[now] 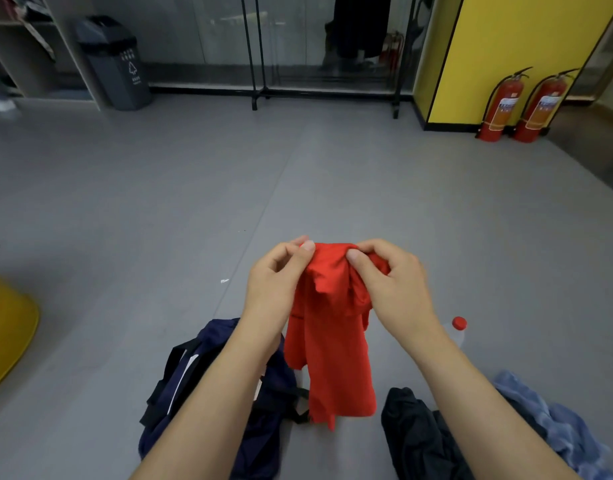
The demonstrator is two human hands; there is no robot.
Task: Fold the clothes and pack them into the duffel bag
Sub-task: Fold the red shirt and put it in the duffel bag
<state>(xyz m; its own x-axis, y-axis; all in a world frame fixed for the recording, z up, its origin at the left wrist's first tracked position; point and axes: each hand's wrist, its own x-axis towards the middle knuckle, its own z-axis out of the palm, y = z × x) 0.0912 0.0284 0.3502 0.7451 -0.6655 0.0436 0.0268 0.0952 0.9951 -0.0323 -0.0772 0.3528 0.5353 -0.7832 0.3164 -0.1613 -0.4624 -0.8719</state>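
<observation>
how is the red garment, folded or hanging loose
Hanging loose, unfolded: left hand and right hand pinch the top of the red garment; the rest dangles crumpled.

No wording is legible: the grey bin (107, 46), far beyond the fingers (298, 254) to their left, bears a white triangular sign (132, 68) over unreadable characters, and the fire extinguishers (498, 116), far to the fingers' right, carry blurred labels (505, 107).

The red garment (329, 341) hangs bunched, mid-air; navy bag (197, 382) slumps below-left; black garment (412, 431) and blue garment (554, 420) lie crumpled right.
</observation>
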